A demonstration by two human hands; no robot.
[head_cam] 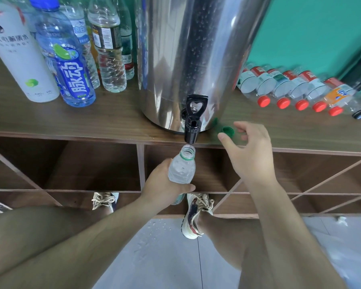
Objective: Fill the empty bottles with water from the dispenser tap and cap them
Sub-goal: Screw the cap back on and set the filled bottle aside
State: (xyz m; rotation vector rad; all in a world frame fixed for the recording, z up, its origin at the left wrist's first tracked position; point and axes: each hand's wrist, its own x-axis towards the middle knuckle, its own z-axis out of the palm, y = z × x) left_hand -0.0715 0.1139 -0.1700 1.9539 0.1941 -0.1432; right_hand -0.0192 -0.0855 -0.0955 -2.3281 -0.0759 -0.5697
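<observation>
My left hand point(165, 184) grips a clear plastic bottle point(181, 165) with a green neck ring, uncapped, its mouth just under the black tap point(193, 119) of the steel dispenser point(196, 49). No water stream shows. A green cap point(228, 131) lies on the wooden shelf top right of the tap. My right hand point(248, 151) hovers over that cap with fingers spread, holding nothing.
Several upright bottles stand left of the dispenser, among them a blue one point(69, 65) and a white one point(17, 51). A row of empty red-capped bottles point(290, 86) lies on the shelf top point(92, 119) at right. Open cubbies sit below; the floor point(154, 236) is wet.
</observation>
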